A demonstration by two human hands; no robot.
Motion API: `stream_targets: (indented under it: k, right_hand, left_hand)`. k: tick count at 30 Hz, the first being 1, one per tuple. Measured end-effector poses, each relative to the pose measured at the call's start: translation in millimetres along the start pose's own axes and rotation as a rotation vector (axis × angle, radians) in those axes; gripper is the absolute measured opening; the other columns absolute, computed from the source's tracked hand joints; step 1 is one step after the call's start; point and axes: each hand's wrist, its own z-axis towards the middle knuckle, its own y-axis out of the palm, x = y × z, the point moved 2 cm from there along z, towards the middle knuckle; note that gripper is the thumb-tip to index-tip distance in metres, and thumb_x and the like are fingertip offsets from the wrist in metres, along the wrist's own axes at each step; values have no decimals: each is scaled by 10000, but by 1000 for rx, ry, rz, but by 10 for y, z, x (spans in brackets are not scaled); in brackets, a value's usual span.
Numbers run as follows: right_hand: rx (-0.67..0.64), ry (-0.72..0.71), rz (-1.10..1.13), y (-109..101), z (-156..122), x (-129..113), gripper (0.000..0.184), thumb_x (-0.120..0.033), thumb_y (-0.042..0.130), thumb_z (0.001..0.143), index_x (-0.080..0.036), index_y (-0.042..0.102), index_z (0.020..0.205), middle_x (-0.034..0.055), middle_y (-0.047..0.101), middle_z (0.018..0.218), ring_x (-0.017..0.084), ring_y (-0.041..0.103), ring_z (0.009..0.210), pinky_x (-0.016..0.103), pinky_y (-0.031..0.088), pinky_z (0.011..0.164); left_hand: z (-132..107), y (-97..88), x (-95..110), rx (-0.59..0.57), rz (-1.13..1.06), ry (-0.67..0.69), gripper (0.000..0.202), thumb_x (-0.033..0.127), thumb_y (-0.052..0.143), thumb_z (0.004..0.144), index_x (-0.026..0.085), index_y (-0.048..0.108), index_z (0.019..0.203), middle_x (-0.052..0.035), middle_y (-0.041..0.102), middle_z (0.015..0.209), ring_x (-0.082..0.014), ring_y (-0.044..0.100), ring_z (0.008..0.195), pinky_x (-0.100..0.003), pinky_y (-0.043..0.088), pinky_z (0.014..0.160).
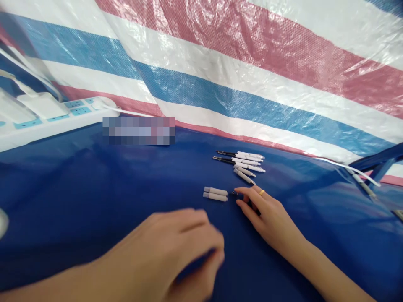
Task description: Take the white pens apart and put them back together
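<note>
My left hand (185, 247) is large and slightly blurred in the foreground. Its fingers are curled and the thumb meets the forefinger; whatever may be between them is hidden. Further right, my right hand (267, 209), with a ring on one finger, rests low over the table. Thumb and forefinger are apart, and the fingertips are beside a tiny dark piece (234, 193) too small to name. Just left of it lie two whitish pen barrels (217, 193) side by side. Behind the right fingers are two pale pen tip sections (244, 174).
Several white pen bodies with black refills (242, 160) lie in a row towards the back. A white power strip (72, 110) with plugs stands at the left rear. A striped plastic sheet (220, 96) hangs behind the blue table (126, 180). A white cable (352, 165) runs at right.
</note>
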Motion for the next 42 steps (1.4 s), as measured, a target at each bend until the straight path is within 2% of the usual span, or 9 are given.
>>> stream_targets:
  k: [2, 4, 9, 11, 20, 23, 27, 32, 42]
  right_hand:
    - [3, -9, 5, 7, 0, 4, 202, -236, 441, 976, -238, 550, 1147, 39, 596, 961, 181, 604, 860, 317, 476, 755]
    - [2, -5, 9, 6, -2, 0, 160, -234, 445, 973, -240, 560, 1084, 28, 595, 934, 172, 600, 846, 306, 470, 745]
    - [-18, 66, 33, -39, -30, -48, 81, -195, 499, 911, -242, 549, 953, -27, 548, 748, 128, 547, 649, 255, 432, 597]
    - [-49, 52, 52, -51, -48, -87, 95, -163, 504, 885, -241, 541, 923, -38, 533, 723, 117, 527, 622, 243, 414, 572]
    - [-112, -83, 141, -64, -100, -203, 169, -89, 493, 864, -238, 516, 941, -36, 554, 785, 110, 537, 702, 236, 425, 651]
    - [-116, -94, 162, -69, -108, -216, 160, -98, 496, 873, -242, 515, 941, -36, 562, 791, 112, 546, 712, 235, 433, 660]
    - [-113, -80, 178, -57, -117, -225, 148, -114, 505, 880, -249, 518, 939, -36, 571, 793, 115, 553, 707, 232, 435, 646]
    - [-122, -31, 212, -41, -118, -206, 143, -125, 511, 883, -254, 531, 939, -37, 574, 799, 108, 545, 683, 231, 435, 634]
    - [-80, 33, 264, -62, -118, -190, 122, -155, 549, 879, -266, 566, 926, -48, 588, 760, 100, 546, 652, 211, 433, 601]
  left_hand:
    - [114, 47, -82, -12, 45, 6, 175, 233, 452, 960, 210, 620, 1001, -36, 637, 947, -161, 619, 783, -304, 547, 689]
    - [188, 139, -185, 2, 134, 27, 190, 181, 452, 935, 187, 621, 1021, -54, 627, 972, -196, 624, 808, -345, 547, 678]
    - [159, 320, -340, 25, 280, 80, 222, 177, 457, 931, 175, 616, 1087, -70, 626, 1059, -235, 627, 868, -391, 543, 698]
    - [131, 326, -349, 13, 291, 93, 228, 189, 450, 942, 172, 616, 1097, -63, 640, 1027, -230, 629, 857, -394, 542, 704]
    - [143, 334, -381, -48, 242, 153, 184, 171, 463, 950, 167, 637, 1010, -40, 650, 888, -196, 617, 812, -368, 527, 754]
    - [118, 361, -403, -55, 202, 186, 206, 156, 473, 953, 156, 603, 1113, -35, 651, 896, -184, 613, 808, -351, 524, 767]
    - [79, 363, -418, -61, 166, 202, 361, 87, 466, 933, 134, 506, 1288, -65, 644, 995, -190, 609, 874, -348, 518, 801]
    - [102, 317, -402, -69, 75, 150, 255, 120, 434, 957, 160, 606, 1141, -47, 620, 930, -157, 584, 771, -291, 511, 672]
    - [125, 295, -374, -66, 30, 135, 269, 172, 392, 982, 154, 640, 1085, -56, 656, 920, -178, 610, 828, -337, 529, 771]
